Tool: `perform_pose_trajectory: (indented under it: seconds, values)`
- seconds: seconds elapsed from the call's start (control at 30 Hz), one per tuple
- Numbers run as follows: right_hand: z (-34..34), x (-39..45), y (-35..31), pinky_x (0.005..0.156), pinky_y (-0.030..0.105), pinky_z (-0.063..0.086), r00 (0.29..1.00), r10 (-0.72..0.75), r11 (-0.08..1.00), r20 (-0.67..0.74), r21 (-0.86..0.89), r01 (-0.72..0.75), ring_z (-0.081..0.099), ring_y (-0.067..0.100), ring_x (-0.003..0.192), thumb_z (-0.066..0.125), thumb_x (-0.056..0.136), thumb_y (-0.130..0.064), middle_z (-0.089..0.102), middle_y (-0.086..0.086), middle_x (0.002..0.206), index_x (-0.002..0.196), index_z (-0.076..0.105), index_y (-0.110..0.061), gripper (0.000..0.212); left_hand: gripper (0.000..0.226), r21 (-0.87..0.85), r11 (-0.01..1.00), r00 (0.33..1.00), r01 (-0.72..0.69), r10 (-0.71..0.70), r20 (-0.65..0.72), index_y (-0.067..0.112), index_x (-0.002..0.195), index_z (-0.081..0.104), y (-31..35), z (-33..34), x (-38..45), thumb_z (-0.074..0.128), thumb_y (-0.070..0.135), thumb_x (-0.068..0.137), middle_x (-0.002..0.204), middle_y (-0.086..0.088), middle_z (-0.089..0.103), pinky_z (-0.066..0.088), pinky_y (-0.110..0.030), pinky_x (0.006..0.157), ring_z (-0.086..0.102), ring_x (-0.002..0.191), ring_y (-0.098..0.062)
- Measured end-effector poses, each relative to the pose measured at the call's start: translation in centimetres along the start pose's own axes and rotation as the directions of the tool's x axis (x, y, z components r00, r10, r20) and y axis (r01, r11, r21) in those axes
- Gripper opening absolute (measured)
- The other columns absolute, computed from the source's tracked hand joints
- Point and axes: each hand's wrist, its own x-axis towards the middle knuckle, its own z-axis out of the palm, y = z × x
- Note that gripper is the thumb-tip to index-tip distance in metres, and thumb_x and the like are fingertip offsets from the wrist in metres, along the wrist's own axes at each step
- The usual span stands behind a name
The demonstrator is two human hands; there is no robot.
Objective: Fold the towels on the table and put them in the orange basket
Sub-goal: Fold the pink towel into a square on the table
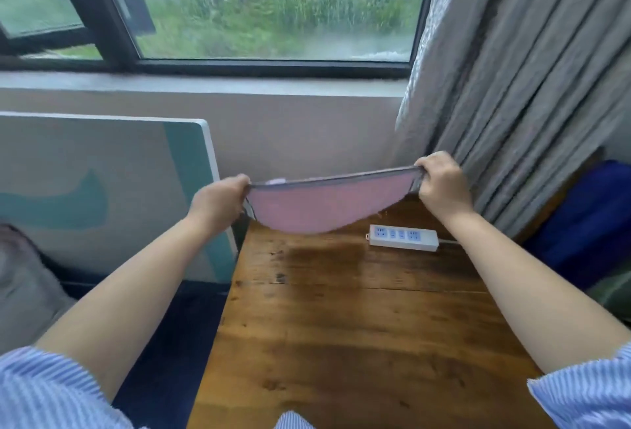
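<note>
Pink towel [327,208] held taut above wooden table [358,326], left hand [218,201], right hand [442,183] gripping corners

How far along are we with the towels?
Done: nothing that shows; no folded towel or orange basket is in view. In hand: the left hand and right hand pinch the top corners of a pink towel, hanging above the wooden table. Left: folding it and placing it in the basket.

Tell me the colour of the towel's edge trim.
Grey trim on the pink towel, clearest along its top edge in the head view.
</note>
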Motion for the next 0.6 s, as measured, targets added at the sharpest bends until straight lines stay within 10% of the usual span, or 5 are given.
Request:
perform_pose_trajectory:
  seconds: [0.07,0.43,0.6]
  values:
    - [-1.1,0.2,0.1,0.070,0.038,0.049,0.998,-0.008,1.000,-0.061,0.029,0.009,0.061,0.042,0.081,0.033,0.076,-0.009,0.062,0.030,0.083,0.083,0.066,0.010,0.038,0.021,-0.137,0.991,0.988,-0.004,-0.017,-0.152,-0.004,0.102,0.060,0.0,-1.0,0.3,0.046,0.012,0.096,0.096,-0.024,0.066,0.048,-0.042,0.071,0.064,0.085,-0.039]
    - [0.5,1.4,0.3,0.086,0.039,0.043,0.975,-0.020,0.999,0.222,-0.023,0.026,0.057,0.037,0.102,0.046,0.085,0.004,0.062,0.026,0.104,0.103,0.064,0.007,0.025,0.029,-0.070,0.982,0.983,0.176,-0.171,0.066,0.000,0.110,0.055,-1.1,0.3,0.4,0.035,0.018,0.099,0.110,-0.020,0.062,0.043,-0.038,0.078,0.057,0.099,-0.038]
    - [1.9,2.6,0.1,0.078,0.040,0.047,0.998,-0.038,0.999,0.058,0.016,0.038,0.059,0.041,0.090,0.047,0.084,0.007,0.063,0.027,0.094,0.094,0.065,0.009,0.020,0.025,-0.232,0.933,0.956,0.276,-0.292,-0.036,-0.002,0.109,0.057,-0.8,0.6,1.6,0.038,0.009,0.097,0.108,-0.022,0.062,0.039,-0.036,0.073,0.056,0.098,-0.039]
